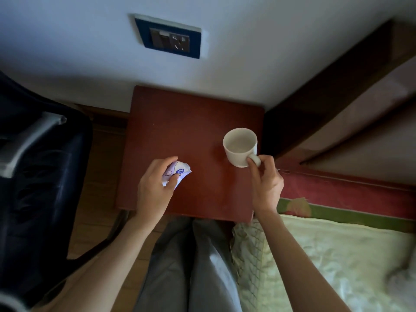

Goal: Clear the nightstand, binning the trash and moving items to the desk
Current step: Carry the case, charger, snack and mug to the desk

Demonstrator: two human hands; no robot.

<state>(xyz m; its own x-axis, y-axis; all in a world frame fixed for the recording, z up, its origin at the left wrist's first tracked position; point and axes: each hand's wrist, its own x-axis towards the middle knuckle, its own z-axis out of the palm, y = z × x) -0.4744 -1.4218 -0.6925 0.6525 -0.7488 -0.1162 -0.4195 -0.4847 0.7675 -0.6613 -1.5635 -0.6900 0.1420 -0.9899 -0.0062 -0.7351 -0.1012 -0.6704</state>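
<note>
- Head view, looking steeply down on a red-brown nightstand (pixel 180 122) set against a pale wall (pixel 247 52).
- Left hand (pixel 155 185) closed around a crumpled white wrapper (pixel 179 172) with blue print, over the near-left part of the top; hard to tell whether wrapper touches the wood.
- Right hand (pixel 266 179) pinching the handle of a white mug (pixel 239 146), thumb and fingers wrapped on the loop.
- Mug upright at the right side of the top, close to the right edge, mouth facing up, inside looking empty.
- Mug and wrapper well apart, bare wood between them.
- Dark socket plate (pixel 167 37) on the wall above the nightstand.
- Dark chair (pixel 40 176) with a grey armrest at the left, beside the nightstand.
- Bed (pixel 337 255) at the right with a pale quilted cover; red and green fabric edging along its head end, dark wooden frame behind.
- Grey trousers (pixel 191 266) at the bottom centre, between both bare forearms.
- Wooden floor (pixel 101 165) showing between chair and nightstand.
</note>
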